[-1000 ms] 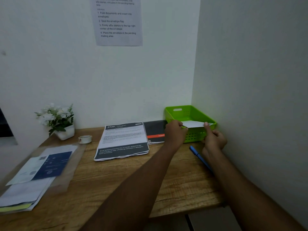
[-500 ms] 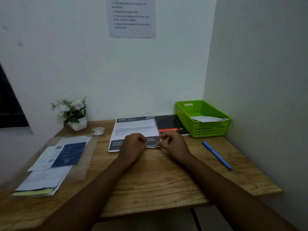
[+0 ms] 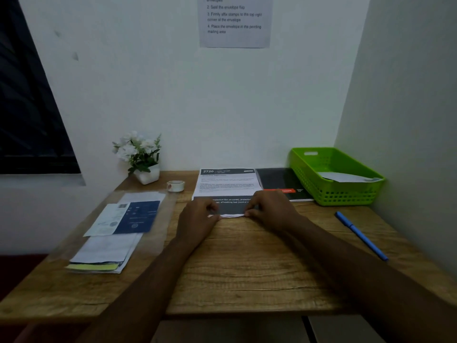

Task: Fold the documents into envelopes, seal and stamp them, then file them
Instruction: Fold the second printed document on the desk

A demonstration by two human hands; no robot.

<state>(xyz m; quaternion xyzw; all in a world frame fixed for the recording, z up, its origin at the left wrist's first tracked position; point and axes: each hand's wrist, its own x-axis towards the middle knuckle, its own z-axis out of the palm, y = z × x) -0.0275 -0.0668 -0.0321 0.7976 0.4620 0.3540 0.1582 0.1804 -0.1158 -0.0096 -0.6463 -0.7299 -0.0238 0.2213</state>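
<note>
Head view looks down on a wooden desk (image 3: pixel 247 263) set into a white-walled corner, with a printed instruction sheet (image 3: pixel 235 21) taped on the back wall. At the desk's left lies a stack of papers under a clear plastic sleeve (image 3: pixel 108 243), a dark blue card (image 3: pixel 138 217) on top of it. A green perforated plastic basket (image 3: pixel 338 194) sits in the far right corner, and a white envelope (image 3: pixel 343 177) lies inside it. At the middle back rests a printed document with dark header and footer bands (image 3: pixel 228 184); a black booklet with an orange label (image 3: pixel 282 181) lies just beside it on the right, touching or slightly tucked under its edge. The left hand (image 3: pixel 197 219) and right hand (image 3: pixel 269 209) both rest at the document's near edge, fingers curled and pinching that lower border, which lifts slightly off the wood between them. A white potted plant with pale flowers (image 3: pixel 141 157) stands at the back left. A blue pen (image 3: pixel 361 235) lies diagonally on the right, well apart from the hands. A small roll of clear tape (image 3: pixel 176 186) sits between the plant and the document.
</note>
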